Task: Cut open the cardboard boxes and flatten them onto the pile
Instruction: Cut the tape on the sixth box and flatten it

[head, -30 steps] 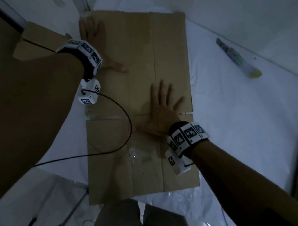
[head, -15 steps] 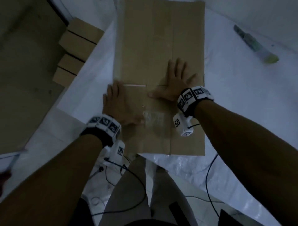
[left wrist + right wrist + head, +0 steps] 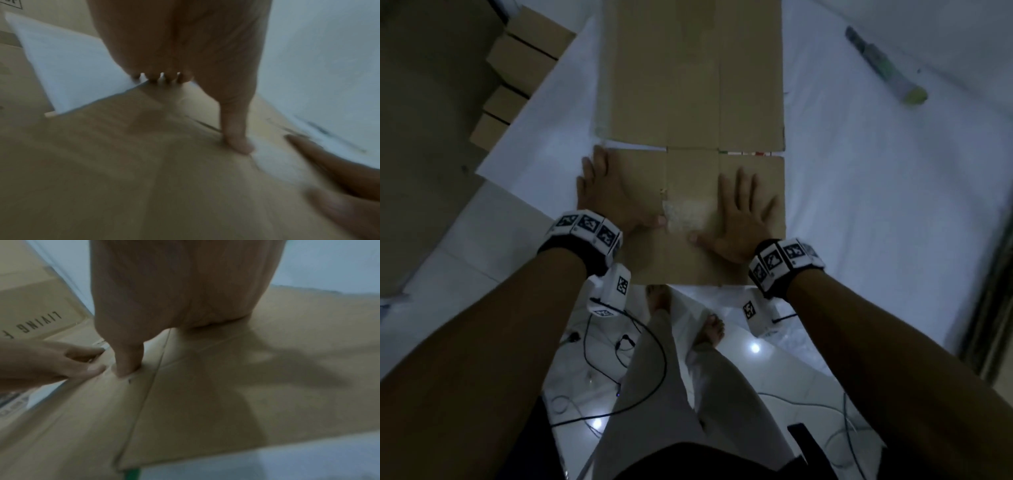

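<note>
Head view: both hands (image 3: 616,198) flat, fingers spread, pressing flattened cardboard (image 3: 695,85).

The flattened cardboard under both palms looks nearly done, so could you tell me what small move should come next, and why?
Probably lift both palms off. The flattened cardboard already lies flat, with the left hand and right hand pressing its near flap. More boxes wait uncut at the left, and the cutter lies at the far right, so the right hand could reach for it.

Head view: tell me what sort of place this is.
Probably a home or storeroom floor used for packing work: flattened cardboard on a white sheet, more boxes at the left, glossy floor tiles strewn with cables.
</note>
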Motion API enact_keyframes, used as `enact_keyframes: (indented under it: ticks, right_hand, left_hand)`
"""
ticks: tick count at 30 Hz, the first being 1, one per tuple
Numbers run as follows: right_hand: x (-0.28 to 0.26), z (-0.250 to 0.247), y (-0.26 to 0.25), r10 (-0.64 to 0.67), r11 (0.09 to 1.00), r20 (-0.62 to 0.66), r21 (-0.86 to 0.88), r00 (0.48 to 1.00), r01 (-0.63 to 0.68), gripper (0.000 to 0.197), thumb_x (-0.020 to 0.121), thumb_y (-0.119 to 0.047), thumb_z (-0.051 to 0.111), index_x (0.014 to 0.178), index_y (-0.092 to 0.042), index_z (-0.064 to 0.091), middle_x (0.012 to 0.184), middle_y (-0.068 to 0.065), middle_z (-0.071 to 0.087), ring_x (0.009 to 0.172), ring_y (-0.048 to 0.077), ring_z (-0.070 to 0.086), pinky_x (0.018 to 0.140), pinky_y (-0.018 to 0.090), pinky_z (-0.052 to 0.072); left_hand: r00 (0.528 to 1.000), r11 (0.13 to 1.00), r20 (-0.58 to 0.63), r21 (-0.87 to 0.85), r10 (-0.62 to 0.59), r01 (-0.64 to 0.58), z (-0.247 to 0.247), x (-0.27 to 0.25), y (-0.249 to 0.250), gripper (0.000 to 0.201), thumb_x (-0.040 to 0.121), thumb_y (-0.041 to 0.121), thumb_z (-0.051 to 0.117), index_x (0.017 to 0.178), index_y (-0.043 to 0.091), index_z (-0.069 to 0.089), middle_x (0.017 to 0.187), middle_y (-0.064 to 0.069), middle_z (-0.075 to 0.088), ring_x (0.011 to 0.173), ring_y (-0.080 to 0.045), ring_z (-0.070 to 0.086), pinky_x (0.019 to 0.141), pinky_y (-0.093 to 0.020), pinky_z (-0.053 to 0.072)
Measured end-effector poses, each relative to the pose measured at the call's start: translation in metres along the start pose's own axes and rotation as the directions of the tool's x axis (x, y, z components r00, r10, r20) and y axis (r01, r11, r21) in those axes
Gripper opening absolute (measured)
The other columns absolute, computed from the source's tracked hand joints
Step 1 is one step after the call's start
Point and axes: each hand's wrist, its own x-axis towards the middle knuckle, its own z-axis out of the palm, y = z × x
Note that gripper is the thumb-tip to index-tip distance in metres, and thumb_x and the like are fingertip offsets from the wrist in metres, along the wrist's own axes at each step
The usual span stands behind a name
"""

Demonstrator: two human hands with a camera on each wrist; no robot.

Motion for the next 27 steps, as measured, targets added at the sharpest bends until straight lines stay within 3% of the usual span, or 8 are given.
enact_keyframes:
  ticks: [3, 6, 9, 14, 19, 23, 25, 27]
  right_hand:
    - [-0.001, 0.000, -0.001, -0.009, 1.000, -0.005, 0.009, 1.000, 0.009, 0.123, 0.071, -0.080, 0.055, 0.151, -0.026, -0.021, 0.155, 0.007, -0.035, 0.141, 0.030, -0.034, 0.107, 0.064, -0.021]
    - [0.000, -0.001, -0.001, -0.014, 1.000, -0.019, 0.015, 1.000, 0.015, 0.122, 0.071, -0.080, 0.055, 0.151, -0.027, -0.020, 0.155, 0.006, -0.033, 0.142, 0.030, -0.032, 0.107, 0.065, -0.020]
    - [-0.009, 0.002, 0.005, 0.000, 1.000, -0.005, 0.000, 1.000, 0.000, 0.114, 0.078, -0.072, 0.054, 0.151, -0.027, -0.020, 0.156, 0.005, -0.033, 0.142, 0.030, -0.031, 0.110, 0.066, -0.014]
    - [-0.051, 0.030, 0.020, 0.080, 0.996, 0.018, -0.034, 0.997, -0.079, 0.085, 0.094, -0.065, 0.029, 0.150, -0.027, -0.023, 0.155, 0.005, -0.034, 0.141, 0.033, -0.031, 0.109, 0.069, -0.009]
    - [-0.057, 0.022, 0.015, 0.117, 0.991, -0.054, 0.075, 0.992, -0.113, 0.095, 0.090, -0.063, 0.044, 0.152, -0.025, -0.016, 0.158, 0.003, -0.027, 0.145, 0.028, -0.025, 0.113, 0.064, -0.007]
    - [-0.063, 0.008, 0.008, 0.434, 0.855, -0.159, 0.381, 0.887, -0.350, 0.120, 0.071, -0.064, 0.070, 0.154, -0.012, -0.001, 0.162, 0.006, -0.002, 0.149, 0.023, 0.002, 0.118, 0.050, 0.012]
    - [-0.064, -0.011, 0.010, 0.465, 0.794, -0.144, 0.504, 0.873, -0.340, 0.103, 0.074, -0.056, 0.074, 0.147, -0.003, 0.024, 0.153, 0.012, 0.028, 0.140, 0.028, 0.029, 0.112, 0.048, 0.030]
    - [-0.063, -0.032, 0.022, 0.491, 0.696, -0.130, 0.653, 0.861, -0.299, 0.083, 0.080, -0.045, 0.074, 0.139, 0.001, 0.039, 0.141, 0.016, 0.046, 0.128, 0.032, 0.046, 0.105, 0.045, 0.042]
  left_hand:
    - [0.999, 1.000, 0.031, 0.022, -0.021, 0.020, 0.021, -0.037, -0.001, 0.158, 0.046, 0.072, 0.081, 0.150, 0.009, -0.020, 0.159, -0.013, -0.019, 0.147, -0.035, -0.012, 0.120, -0.051, 0.006]
    - [0.999, 1.000, -0.043, 0.005, 0.022, -0.022, 0.051, -0.069, -0.014, 0.148, 0.052, 0.079, 0.073, 0.153, 0.013, -0.014, 0.160, -0.013, -0.019, 0.147, -0.033, -0.016, 0.120, -0.050, 0.003]
    - [0.996, 0.999, -0.091, -0.017, 0.025, -0.027, 0.058, -0.069, -0.022, 0.144, 0.054, 0.079, 0.071, 0.153, 0.015, -0.011, 0.160, -0.013, -0.019, 0.147, -0.032, -0.017, 0.120, -0.049, 0.000]
    - [0.990, 0.999, -0.135, -0.024, 0.028, -0.031, 0.065, -0.068, -0.023, 0.139, 0.058, 0.075, 0.073, 0.154, 0.015, -0.008, 0.160, -0.012, -0.017, 0.147, -0.031, -0.016, 0.121, -0.047, -0.001]
    - [0.994, 0.999, -0.109, -0.031, -0.032, 0.028, 0.053, -0.071, -0.010, 0.140, 0.054, 0.070, 0.079, 0.154, 0.018, -0.004, 0.161, -0.009, -0.016, 0.148, -0.030, -0.012, 0.121, -0.046, 0.003]
    - [0.976, 0.965, -0.124, -0.218, -0.178, 0.149, 0.046, -0.063, -0.006, 0.129, 0.058, 0.056, 0.082, 0.153, 0.018, 0.003, 0.161, -0.010, 0.001, 0.147, -0.026, 0.011, 0.119, -0.042, 0.019]
    - [0.959, 0.896, -0.185, -0.428, -0.212, 0.116, 0.037, -0.059, -0.010, 0.109, 0.067, 0.034, 0.081, 0.151, 0.010, 0.016, 0.155, -0.014, 0.025, 0.140, -0.031, 0.031, 0.114, -0.042, 0.030]
    - [0.944, 0.819, -0.190, -0.561, -0.271, 0.122, 0.022, -0.056, -0.011, 0.093, 0.078, 0.017, 0.074, 0.152, 0.010, 0.018, 0.153, -0.013, 0.029, 0.137, -0.030, 0.036, 0.113, -0.039, 0.034]
